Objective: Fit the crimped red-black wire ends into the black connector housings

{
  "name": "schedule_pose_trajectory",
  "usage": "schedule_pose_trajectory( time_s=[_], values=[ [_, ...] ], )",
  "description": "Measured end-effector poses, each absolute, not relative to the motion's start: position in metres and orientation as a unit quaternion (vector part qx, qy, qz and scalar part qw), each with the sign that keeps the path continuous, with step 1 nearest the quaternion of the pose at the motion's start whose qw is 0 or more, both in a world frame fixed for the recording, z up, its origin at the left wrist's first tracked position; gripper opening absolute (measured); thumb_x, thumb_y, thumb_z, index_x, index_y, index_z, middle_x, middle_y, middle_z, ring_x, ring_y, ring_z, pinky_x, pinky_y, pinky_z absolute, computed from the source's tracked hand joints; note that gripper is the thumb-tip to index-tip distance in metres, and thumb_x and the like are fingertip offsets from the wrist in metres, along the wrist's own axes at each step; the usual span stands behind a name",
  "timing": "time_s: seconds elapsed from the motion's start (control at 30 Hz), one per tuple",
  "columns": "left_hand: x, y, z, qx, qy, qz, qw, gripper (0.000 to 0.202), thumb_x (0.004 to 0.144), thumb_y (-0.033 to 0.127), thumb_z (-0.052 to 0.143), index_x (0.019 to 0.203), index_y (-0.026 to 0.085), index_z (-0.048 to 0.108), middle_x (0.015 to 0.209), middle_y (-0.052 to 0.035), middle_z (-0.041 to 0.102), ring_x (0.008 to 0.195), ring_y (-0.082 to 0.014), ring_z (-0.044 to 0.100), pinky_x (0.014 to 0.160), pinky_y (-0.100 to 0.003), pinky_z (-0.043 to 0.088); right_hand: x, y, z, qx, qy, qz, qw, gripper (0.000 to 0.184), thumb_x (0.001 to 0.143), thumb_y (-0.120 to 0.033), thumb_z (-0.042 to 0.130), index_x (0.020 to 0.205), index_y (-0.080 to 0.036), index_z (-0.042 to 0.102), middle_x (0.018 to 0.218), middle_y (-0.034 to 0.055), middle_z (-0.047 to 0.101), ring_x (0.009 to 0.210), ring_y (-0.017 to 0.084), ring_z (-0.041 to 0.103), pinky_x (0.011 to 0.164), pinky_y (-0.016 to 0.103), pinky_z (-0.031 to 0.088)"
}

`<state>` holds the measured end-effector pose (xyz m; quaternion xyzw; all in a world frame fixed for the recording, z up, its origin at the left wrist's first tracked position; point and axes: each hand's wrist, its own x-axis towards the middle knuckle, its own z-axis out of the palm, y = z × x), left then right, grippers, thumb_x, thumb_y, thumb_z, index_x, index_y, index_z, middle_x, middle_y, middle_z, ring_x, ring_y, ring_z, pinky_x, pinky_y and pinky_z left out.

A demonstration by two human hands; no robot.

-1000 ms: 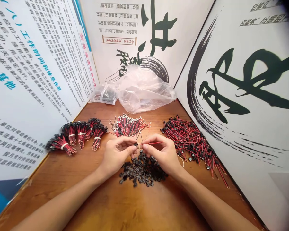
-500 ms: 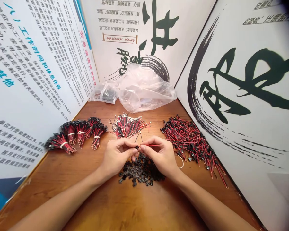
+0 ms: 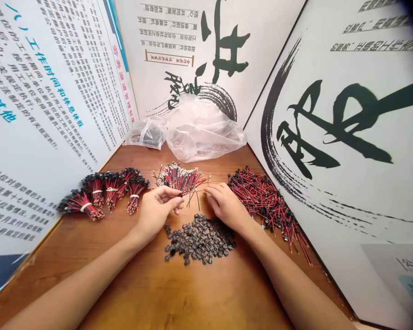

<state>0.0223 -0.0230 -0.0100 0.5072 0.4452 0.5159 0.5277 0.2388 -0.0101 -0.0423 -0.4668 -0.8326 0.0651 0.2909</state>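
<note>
My left hand (image 3: 154, 208) hovers over the loose bunch of red-and-black twin wires (image 3: 181, 178), pinching a small black connector (image 3: 181, 195) at its fingertips. My right hand (image 3: 225, 204) lies curled just right of that bunch, its fingertips close to thin wire ends. Whether those fingers hold a wire is hard to tell. Below both hands spreads a heap of small black plastic connectors (image 3: 199, 240). A large scattered pile of wires with black connectors (image 3: 268, 204) lies right of my right hand.
Several tied bundles of finished wires (image 3: 105, 190) lie at the left of the wooden table (image 3: 158, 293). A clear plastic bag (image 3: 201, 133) and a smaller bag with dark contents (image 3: 147, 135) sit at the back. Printed panels (image 3: 51, 78) wall the left, back and right.
My hands have parted from their close pinch above the connector heap and moved up toward the wire bunch. The red wire held out to the right no longer shows. The view has shifted slightly.
</note>
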Motion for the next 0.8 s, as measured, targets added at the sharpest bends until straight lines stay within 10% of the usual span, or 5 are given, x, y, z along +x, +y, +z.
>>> schedule_pose_trajectory(
  time_s=[0.13,0.8],
  values=[
    [0.019,-0.019,-0.014,0.503,0.452,0.515,0.527,0.021,0.068,0.019,0.079,0.082,0.010,0.066,0.063,-0.0045,0.070,0.055,-0.0134,0.064,0.052,-0.023,0.052,0.244,-0.011,-0.037,-0.507,-0.839,0.047,0.189,0.025,0.093,-0.009,0.042,0.091,-0.016,0.065,0.089,0.0105,0.067,0.088,0.023,0.056,0.080,0.034,0.045],
    [0.019,-0.021,-0.014,0.523,0.471,0.465,0.537,0.022,0.069,0.024,0.078,0.082,0.011,0.066,0.063,-0.0040,0.068,0.049,-0.0125,0.060,0.049,-0.024,0.048,0.232,-0.018,-0.040,-0.457,-0.852,0.067,0.245,0.023,0.095,-0.010,0.042,0.097,-0.016,0.064,0.095,0.0103,0.066,0.088,0.022,0.056,0.080,0.032,0.045]
  ],
)
